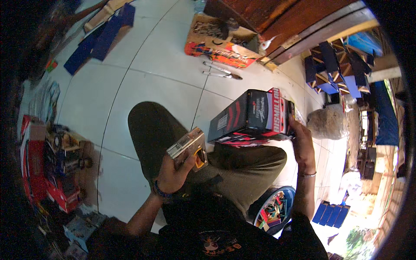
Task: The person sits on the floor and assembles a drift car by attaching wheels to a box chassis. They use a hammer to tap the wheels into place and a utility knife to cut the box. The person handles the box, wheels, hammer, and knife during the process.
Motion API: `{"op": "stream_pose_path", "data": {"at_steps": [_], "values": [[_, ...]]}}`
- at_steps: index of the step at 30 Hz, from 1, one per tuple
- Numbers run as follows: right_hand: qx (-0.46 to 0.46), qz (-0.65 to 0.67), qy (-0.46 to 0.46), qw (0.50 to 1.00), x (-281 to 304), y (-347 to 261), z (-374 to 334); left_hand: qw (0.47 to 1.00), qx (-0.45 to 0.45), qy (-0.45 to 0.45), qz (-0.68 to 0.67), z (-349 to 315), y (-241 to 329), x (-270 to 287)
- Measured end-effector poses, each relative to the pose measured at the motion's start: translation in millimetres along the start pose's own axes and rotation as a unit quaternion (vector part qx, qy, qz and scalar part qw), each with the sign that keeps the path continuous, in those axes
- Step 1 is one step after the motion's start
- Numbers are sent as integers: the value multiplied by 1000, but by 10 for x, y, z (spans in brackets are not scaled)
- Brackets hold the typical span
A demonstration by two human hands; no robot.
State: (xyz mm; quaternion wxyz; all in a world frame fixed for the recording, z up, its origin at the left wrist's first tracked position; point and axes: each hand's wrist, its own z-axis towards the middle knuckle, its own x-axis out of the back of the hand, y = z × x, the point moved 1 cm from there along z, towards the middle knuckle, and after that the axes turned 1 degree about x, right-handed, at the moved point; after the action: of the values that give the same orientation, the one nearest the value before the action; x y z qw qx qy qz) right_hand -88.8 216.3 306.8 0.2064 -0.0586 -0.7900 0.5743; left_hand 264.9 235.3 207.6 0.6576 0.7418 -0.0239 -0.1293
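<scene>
My left hand (172, 173) is closed around a silver staple gun (187, 143) with a yellow part on its side, held above my left leg. In my right hand (302, 143) is the red-and-white end of a black toy truck body (242, 117), a box shape with red stripes and printed panels. It lies tilted over my right thigh, its narrow end toward the staple gun. The two things are apart. My right fingers are partly hidden behind the end of the truck body.
Beyond my legs stand a cardboard box (221, 58) of small metal parts and pliers (222, 71) on the tiles. Red toy trucks (60, 186) are at left, blue panels (104, 41) far left. A blue tub (255, 208) of coloured scraps sits by my right hip, blue frames (336, 71) far right.
</scene>
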Motion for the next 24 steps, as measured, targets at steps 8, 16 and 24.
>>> {"op": "stream_pose_path", "data": {"at_steps": [8,16,24], "values": [[-188,198,-77,959,-200,71,-816,994,44,-78,60,170,27,-357],[-219,196,-59,954,-455,-36,-1312,999,25,-31,1,348,145,-552],[21,-102,-116,988,-315,26,-1350,987,40,-112,112,506,261,-840]]}}
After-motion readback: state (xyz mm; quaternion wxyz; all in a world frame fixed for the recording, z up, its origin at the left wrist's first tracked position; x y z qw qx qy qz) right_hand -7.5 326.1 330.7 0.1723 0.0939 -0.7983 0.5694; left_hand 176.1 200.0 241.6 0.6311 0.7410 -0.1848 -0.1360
